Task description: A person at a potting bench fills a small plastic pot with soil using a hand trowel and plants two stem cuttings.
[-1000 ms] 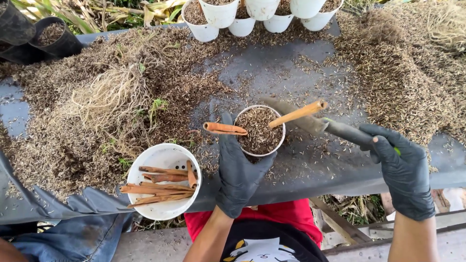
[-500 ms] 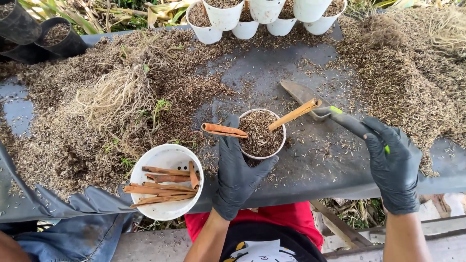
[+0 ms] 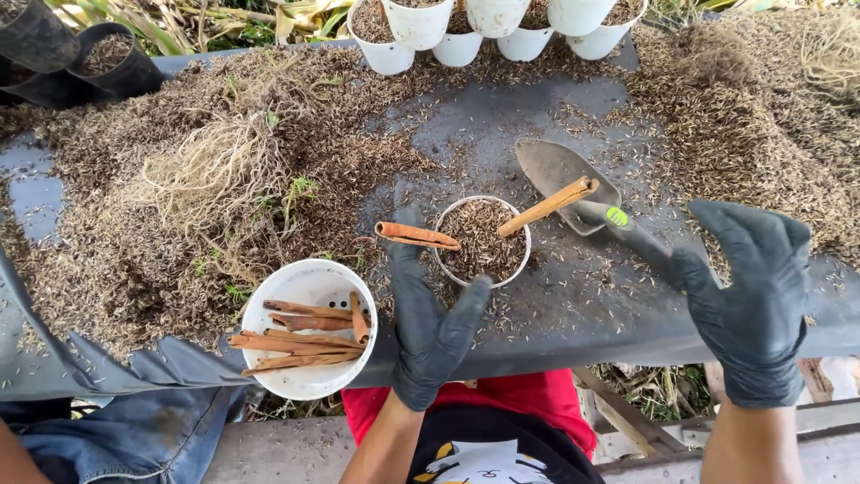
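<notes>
- Small white pot [image 3: 482,242]: stands on the table [image 3: 573,314], filled with brown chaff-like potting mix. It sits directly ahead of the left hand's fingertips, touching or nearly touching them.
- Cinnamon-coloured sticks: one stick [image 3: 545,207] stands slanted in the mix, leaning toward the right-hand side; a second stick [image 3: 417,236] rests across the pot's rim on the left-hand side, apparently laid there for reach.
- Left hand [image 3: 430,318]: black-gloved, flat and spread, fingers around the near wall of the pot, judged to steady it. It pinches nothing.
- Right hand [image 3: 748,296]: black-gloved, raised and spread, fingers curled loosely, holding nothing. The trowel's handle end lies just beside its thumb.
- Trowel [image 3: 573,184]: lies on the table, blade just beyond the pot, handle pointing toward the right hand, convenient for pickup.
- White bowl [image 3: 309,330]: to the outside of the left hand, at the table's near edge, holding several more sticks.
- Farther out: loose mix and a pale root clump [image 3: 210,175] beyond the bowl; a row of white pots [image 3: 421,22] along the far edge; black pots [image 3: 98,58] at the far left corner.
</notes>
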